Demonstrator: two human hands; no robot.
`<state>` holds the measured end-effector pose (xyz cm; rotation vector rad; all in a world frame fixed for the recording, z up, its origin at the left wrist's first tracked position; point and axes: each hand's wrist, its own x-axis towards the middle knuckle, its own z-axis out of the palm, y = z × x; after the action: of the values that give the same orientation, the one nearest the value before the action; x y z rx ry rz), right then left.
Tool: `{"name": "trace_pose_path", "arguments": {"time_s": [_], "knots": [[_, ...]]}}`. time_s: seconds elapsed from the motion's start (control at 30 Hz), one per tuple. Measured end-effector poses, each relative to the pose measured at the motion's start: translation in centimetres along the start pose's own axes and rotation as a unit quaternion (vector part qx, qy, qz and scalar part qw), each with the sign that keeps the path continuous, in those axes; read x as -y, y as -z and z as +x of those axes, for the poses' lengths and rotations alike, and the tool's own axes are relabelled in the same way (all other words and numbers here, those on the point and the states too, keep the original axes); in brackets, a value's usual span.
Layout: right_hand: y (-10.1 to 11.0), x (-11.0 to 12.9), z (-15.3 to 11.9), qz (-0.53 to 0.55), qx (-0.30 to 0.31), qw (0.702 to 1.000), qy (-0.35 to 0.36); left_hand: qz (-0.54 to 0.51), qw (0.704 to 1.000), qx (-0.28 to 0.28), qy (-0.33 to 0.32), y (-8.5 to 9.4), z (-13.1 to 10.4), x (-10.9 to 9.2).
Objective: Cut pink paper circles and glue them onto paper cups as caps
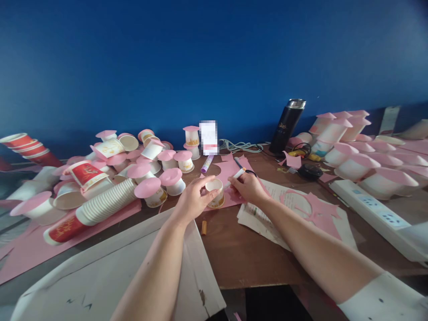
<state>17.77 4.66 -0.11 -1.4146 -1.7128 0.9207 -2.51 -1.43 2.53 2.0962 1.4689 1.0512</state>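
A short paper cup (216, 198) with a gold pattern stands on pink paper (227, 170) at the middle of the table. My left hand (194, 198) is wrapped round its left side and rim, the open mouth facing up. Just to the right, my right hand (249, 187) pinches a white marker or glue stick (236, 174), its lower end pointing toward the cup. Near the table's front lies a small orange cap (203, 228). Behind the cup is a purple tube (207, 164).
Many cups with pink discs (171, 177) crowd the left, beside a long cup stack (105, 204). A black bottle (287, 127), a power strip (377, 214) and more pink-topped cups (356, 160) are on the right. Cut paper (314, 207) lies under my right forearm.
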Motion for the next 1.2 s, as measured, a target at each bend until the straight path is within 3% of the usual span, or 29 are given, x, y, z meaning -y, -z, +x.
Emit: {"name": "trace_pose_path", "arguments": {"time_s": [0.47,0.8,1.2], "knots": [[-1.0,0.2,2.2,0.127,0.037,0.985,-0.109,0.011,1.000,0.006,0.003,0.1,0.2,-0.3],[-1.9,0.9,3.0,0.152,0.041,0.981,-0.113,0.007,1.000,0.004,-0.003,0.0,0.2,-0.1],[-3.2,3.0,3.9,0.101,0.136,0.983,-0.074,0.021,1.000,-0.005,-0.022,0.1,0.3,-0.1]]}}
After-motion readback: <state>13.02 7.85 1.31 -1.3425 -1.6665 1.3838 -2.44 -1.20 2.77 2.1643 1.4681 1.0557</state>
